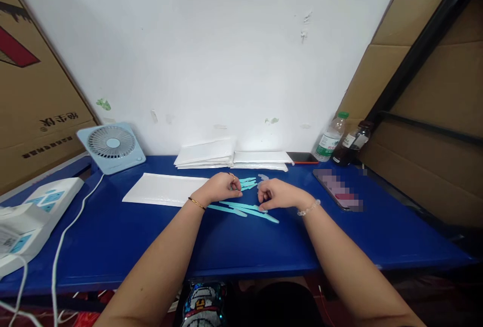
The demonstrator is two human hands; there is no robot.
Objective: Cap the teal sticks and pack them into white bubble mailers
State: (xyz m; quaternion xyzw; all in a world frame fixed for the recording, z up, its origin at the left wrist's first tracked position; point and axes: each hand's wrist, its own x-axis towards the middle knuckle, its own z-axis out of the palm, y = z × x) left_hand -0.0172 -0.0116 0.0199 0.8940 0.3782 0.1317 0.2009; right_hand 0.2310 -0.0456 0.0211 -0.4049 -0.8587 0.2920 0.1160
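Several slim teal plastic sticks, which look like eyebrow razors (260, 215), lie across the blue table between and in front of my hands. My left hand (223, 187) is closed, its curled fingers beside a second bunch of teal razors (248, 183); what it holds, if anything, is hidden. Thumb and fingers of my right hand (281, 194) are pinched together at the end of one front razor. Small clear plastic pieces (263, 177) lie just behind the right hand. A white padded envelope (162, 189) lies flat to the left, partly behind my left wrist.
Stacks of white envelopes (206, 153) lie against the wall, with a dark phone (304, 158) beside them. Another phone (335, 188) and two bottles (330, 138) are at the right. A blue fan (113, 147) and a white power strip (49, 201) with cables occupy the left.
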